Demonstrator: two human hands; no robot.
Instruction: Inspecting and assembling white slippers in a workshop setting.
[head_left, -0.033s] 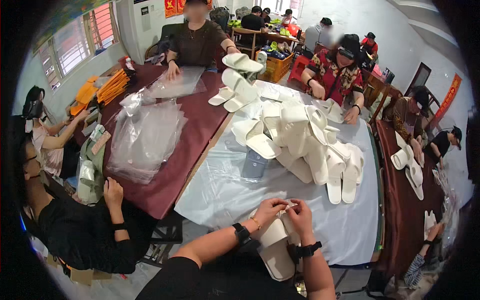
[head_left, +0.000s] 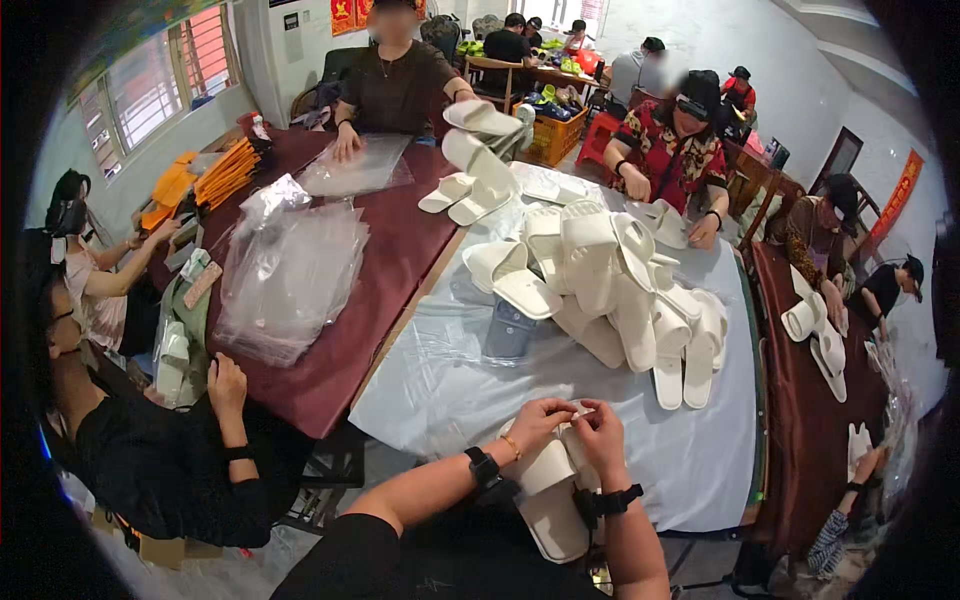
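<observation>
At the near edge of the pale table covering, my left hand (head_left: 538,424) and my right hand (head_left: 600,432) meet with fingertips pinched together. Between them is a small whitish bit that I cannot make out. Directly under my hands a pair of cream slide slippers (head_left: 555,520) stands tilted, soles partly hidden by my wrists and wristbands. Clear plastic film (head_left: 462,425) lies by my left hand. Farther up the table is a heap of cream slippers (head_left: 600,260), with a blue-grey piece (head_left: 508,332) partly under it.
The pale sheet (head_left: 420,375) covers my table. On the dark red table (head_left: 400,270) at left lie clear plastic bags (head_left: 290,285) and orange packets (head_left: 225,172). Across from me a person (head_left: 675,150) handles a slipper; another person (head_left: 395,90) reaches toward stacked slippers (head_left: 480,165). More people work at both sides.
The loose clear bag on top of the pile at left has shifted slightly, and the stacked slippers at the far side have moved a little. My hands keep their place.
</observation>
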